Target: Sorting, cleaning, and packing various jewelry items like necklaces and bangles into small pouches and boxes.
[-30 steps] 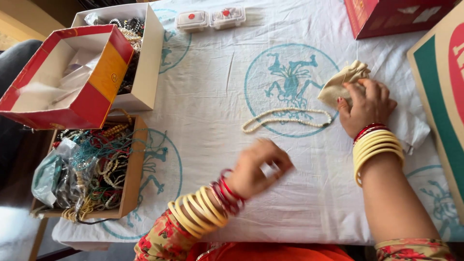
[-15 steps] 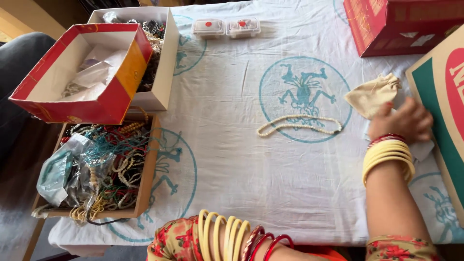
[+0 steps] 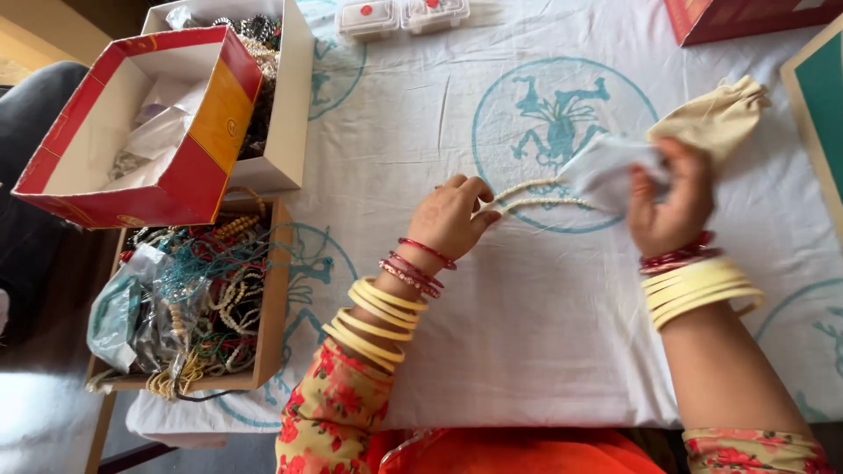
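Note:
My left hand pinches one end of a cream bead necklace that lies on the white cloth with teal prints. My right hand holds a small white cloth pouch over the necklace's other end. A beige fabric pouch lies just beyond my right hand. Both wrists carry yellow and red bangles.
A red and yellow box lid leans on a white box of jewellery at the left. Below it a wooden tray holds tangled necklaces. Two small clear cases stand at the far edge. A red box and a green-faced carton stand at right.
My left hand came up from the near edge and took the necklace's end. My right hand moved left from the carton and now holds the white pouch at the necklace.

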